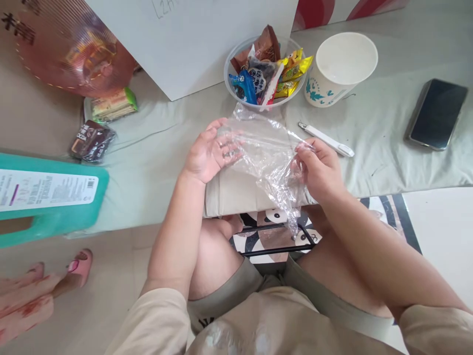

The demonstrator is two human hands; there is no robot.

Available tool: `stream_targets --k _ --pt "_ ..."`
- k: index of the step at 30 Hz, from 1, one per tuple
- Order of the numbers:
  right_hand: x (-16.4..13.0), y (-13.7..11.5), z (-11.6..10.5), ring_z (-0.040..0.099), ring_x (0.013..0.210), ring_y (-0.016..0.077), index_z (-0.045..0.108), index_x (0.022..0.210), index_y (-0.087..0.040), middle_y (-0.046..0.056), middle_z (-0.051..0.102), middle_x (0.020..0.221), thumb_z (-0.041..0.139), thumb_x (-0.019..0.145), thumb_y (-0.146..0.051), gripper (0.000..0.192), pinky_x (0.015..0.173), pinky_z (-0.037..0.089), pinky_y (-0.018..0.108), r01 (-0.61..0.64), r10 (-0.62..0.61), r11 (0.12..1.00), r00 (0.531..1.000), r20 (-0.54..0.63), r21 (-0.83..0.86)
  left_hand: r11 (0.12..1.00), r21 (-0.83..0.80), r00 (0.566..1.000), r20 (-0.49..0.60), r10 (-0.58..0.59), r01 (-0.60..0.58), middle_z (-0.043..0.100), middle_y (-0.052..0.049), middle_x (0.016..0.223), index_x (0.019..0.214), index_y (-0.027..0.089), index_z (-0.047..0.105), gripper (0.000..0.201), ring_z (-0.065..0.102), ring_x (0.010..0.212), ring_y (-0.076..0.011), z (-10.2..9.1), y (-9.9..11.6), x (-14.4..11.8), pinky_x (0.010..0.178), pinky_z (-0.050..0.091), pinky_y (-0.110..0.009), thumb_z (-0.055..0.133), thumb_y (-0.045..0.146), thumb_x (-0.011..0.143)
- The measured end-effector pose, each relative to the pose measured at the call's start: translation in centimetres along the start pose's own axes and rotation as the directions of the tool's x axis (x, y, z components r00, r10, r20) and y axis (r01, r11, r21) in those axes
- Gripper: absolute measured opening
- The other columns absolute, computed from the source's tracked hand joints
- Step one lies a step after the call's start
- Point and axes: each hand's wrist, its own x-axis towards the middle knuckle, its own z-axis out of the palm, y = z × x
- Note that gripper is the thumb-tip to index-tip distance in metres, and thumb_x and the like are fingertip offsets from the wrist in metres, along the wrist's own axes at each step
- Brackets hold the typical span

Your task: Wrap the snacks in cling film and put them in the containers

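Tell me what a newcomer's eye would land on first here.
Dead centre, the clear plastic bag stretched between the left hand and the right hand, over the edge of the cloth-covered table. Just behind it sits a bowl of bright snack packets, with a white paper cup to its right and a dark phone farther right.

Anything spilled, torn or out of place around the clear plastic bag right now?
Nothing stands out. The crumpled clear plastic bag is held between left hand and right hand; snack packets sit inside the clear plastic bowl, and the white paper cup stands upright.
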Motion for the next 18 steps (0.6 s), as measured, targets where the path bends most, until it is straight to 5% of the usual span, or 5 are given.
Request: stream_targets --k 5,12,18 --pt "0.2 0.5 0.1 0.048 0.046 0.0102 0.053 0.083 -0.028 -0.004 0.061 0.068 0.071 0.083 -0.041 0.022 0.043 0.039 0.027 0.007 -0.007 0.998 1.0 0.002 0.055 0.997 -0.032 0.986 0.152 -0.066 0.071 0.073 -0.013 0.132 0.14 0.029 0.048 0.09 0.066 0.131 -0.0372 2.5 -1.8 -0.7 0.111 0.051 -0.056 0.081 0.068 0.067" --pt "-1.0 0.6 0.3 0.059 0.063 0.0147 0.055 0.081 -0.025 0.0 0.067 0.075 0.067 0.081 -0.033 0.015 0.06 0.043 0.031 0.143 -0.099 0.951 0.981 0.167 -0.275 0.995 0.014 0.961 0.257 -0.1 0.1 0.067 -0.019 0.141 0.129 0.02 0.061 0.096 0.051 0.147 -0.0455 5.3 -1.5 -1.9 0.114 0.05 -0.061 0.062 0.093 0.067" --pt "-0.8 0.9 0.8 0.045 0.06 0.0127 0.045 0.074 -0.025 0.0 0.058 0.075 0.058 0.079 -0.022 0.015 0.06 0.037 0.03 0.387 -0.312 0.795 0.921 0.233 -0.466 0.99 0.138 0.977 0.215 -0.014 -0.016 0.057 -0.017 0.153 0.139 0.024 0.057 0.099 0.047 0.151 -0.0425 6.4 -1.9 -3.3 0.115 0.053 -0.053 0.093 0.064 0.056"
